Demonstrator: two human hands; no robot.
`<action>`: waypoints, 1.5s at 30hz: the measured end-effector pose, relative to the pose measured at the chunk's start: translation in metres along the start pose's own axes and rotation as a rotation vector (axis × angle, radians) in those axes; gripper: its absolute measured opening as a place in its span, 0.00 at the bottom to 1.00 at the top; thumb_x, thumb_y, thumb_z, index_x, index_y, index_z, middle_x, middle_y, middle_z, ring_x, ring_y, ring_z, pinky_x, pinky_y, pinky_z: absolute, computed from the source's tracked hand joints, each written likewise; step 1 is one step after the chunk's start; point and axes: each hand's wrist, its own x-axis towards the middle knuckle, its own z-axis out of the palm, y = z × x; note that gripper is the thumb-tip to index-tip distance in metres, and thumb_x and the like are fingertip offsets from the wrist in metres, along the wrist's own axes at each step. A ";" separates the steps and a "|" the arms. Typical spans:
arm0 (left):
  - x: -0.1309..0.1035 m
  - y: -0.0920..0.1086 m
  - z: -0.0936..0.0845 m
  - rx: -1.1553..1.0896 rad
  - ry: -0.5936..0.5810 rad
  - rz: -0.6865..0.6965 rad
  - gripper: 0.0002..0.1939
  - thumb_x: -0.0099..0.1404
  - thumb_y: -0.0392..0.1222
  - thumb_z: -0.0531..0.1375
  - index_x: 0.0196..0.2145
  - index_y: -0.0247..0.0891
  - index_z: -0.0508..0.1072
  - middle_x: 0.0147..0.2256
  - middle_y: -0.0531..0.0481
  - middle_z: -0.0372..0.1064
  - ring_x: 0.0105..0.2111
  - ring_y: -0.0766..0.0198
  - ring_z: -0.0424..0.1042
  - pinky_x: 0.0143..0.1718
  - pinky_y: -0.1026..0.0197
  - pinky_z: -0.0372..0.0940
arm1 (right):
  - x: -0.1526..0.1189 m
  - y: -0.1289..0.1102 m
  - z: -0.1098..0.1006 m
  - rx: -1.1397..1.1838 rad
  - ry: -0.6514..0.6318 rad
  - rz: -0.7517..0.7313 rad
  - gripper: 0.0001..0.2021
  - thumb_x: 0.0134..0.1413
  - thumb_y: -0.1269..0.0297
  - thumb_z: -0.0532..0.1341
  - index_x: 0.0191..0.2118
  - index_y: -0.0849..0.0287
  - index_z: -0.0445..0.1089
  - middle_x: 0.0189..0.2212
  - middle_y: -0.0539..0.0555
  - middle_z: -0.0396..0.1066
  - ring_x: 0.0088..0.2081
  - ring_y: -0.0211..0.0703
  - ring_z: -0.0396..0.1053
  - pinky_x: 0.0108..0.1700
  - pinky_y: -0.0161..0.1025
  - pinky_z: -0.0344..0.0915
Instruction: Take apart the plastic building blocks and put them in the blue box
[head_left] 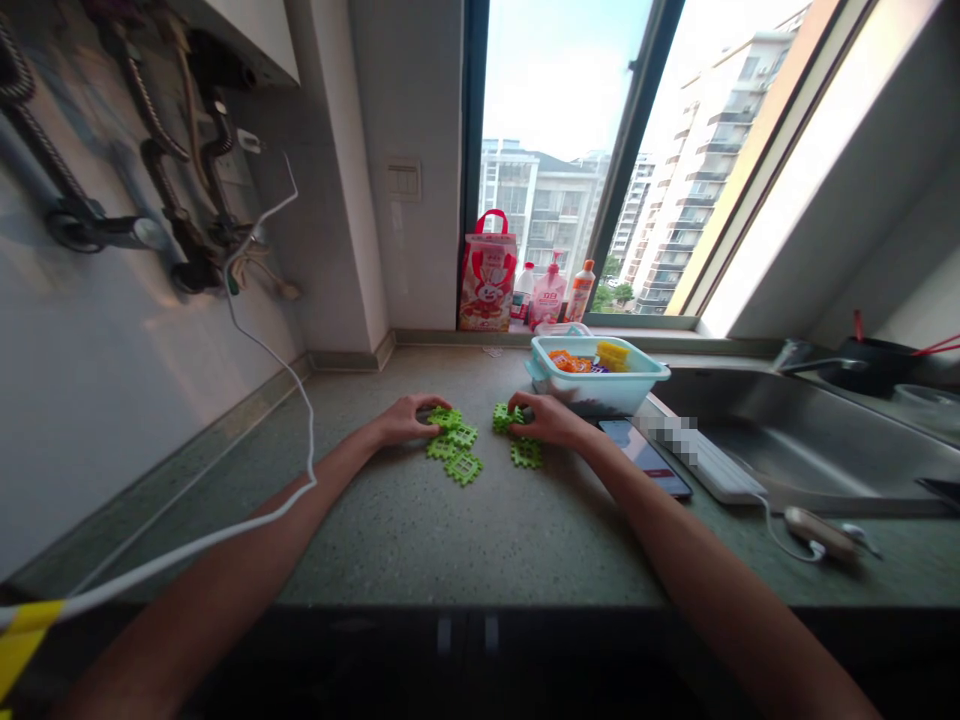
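Observation:
Several flat green interlocking building pieces with toothed edges and square holes lie on the countertop. My left hand (405,420) pinches the farthest piece (445,418) of the left cluster between thumb and fingers. Touching or overlapping it, more green pieces (463,467) spread toward me. My right hand (549,420) is closed on another green piece (502,417), a short gap to the right of the cluster. Just below the right hand, a single green piece (526,454) lies flat. Parts of the gripped pieces are hidden by my fingers.
Behind my right hand stands a light blue tub (600,392) with orange, yellow and purple pieces. A phone (646,460), a white power strip (712,465) and the sink (795,430) are to the right. A white cable (309,430) hangs across my left forearm.

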 end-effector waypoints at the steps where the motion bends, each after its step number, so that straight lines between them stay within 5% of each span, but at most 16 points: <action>1: 0.000 0.001 0.000 0.007 -0.001 -0.006 0.25 0.56 0.47 0.67 0.52 0.40 0.79 0.51 0.46 0.78 0.50 0.54 0.76 0.56 0.57 0.68 | 0.000 0.000 0.000 0.006 0.000 0.003 0.15 0.53 0.55 0.69 0.44 0.56 0.74 0.27 0.48 0.72 0.29 0.41 0.67 0.34 0.35 0.59; 8: -0.003 0.004 0.002 0.074 0.057 -0.052 0.27 0.56 0.55 0.69 0.51 0.41 0.80 0.44 0.47 0.78 0.42 0.56 0.75 0.46 0.60 0.68 | 0.001 -0.007 0.004 -0.036 0.005 -0.010 0.17 0.52 0.54 0.71 0.45 0.55 0.74 0.33 0.51 0.77 0.32 0.43 0.71 0.36 0.35 0.60; 23: -0.007 0.000 -0.003 0.147 0.098 -0.041 0.29 0.56 0.61 0.69 0.50 0.42 0.82 0.42 0.46 0.77 0.41 0.56 0.75 0.44 0.59 0.69 | 0.000 -0.014 0.005 -0.201 0.062 0.000 0.17 0.51 0.57 0.72 0.47 0.53 0.75 0.32 0.52 0.76 0.33 0.44 0.71 0.36 0.35 0.59; 30: -0.008 0.006 -0.003 0.165 0.076 -0.001 0.28 0.57 0.59 0.69 0.51 0.43 0.81 0.41 0.46 0.76 0.41 0.56 0.75 0.46 0.59 0.68 | 0.005 -0.053 0.021 0.009 0.205 -0.008 0.16 0.53 0.57 0.71 0.47 0.52 0.73 0.39 0.53 0.78 0.37 0.45 0.73 0.42 0.37 0.63; 34: -0.007 0.011 -0.002 0.158 0.086 -0.003 0.26 0.57 0.57 0.69 0.50 0.43 0.82 0.39 0.47 0.76 0.40 0.56 0.74 0.44 0.59 0.68 | 0.010 -0.070 0.039 0.032 0.136 -0.016 0.15 0.53 0.57 0.71 0.45 0.52 0.72 0.38 0.51 0.77 0.35 0.44 0.72 0.39 0.36 0.62; 45: -0.005 0.008 0.004 0.148 0.059 0.016 0.24 0.59 0.55 0.67 0.50 0.42 0.81 0.42 0.48 0.77 0.41 0.57 0.73 0.43 0.61 0.67 | 0.013 -0.066 0.046 0.038 0.069 -0.031 0.19 0.49 0.60 0.71 0.46 0.53 0.68 0.34 0.49 0.73 0.34 0.42 0.68 0.38 0.35 0.59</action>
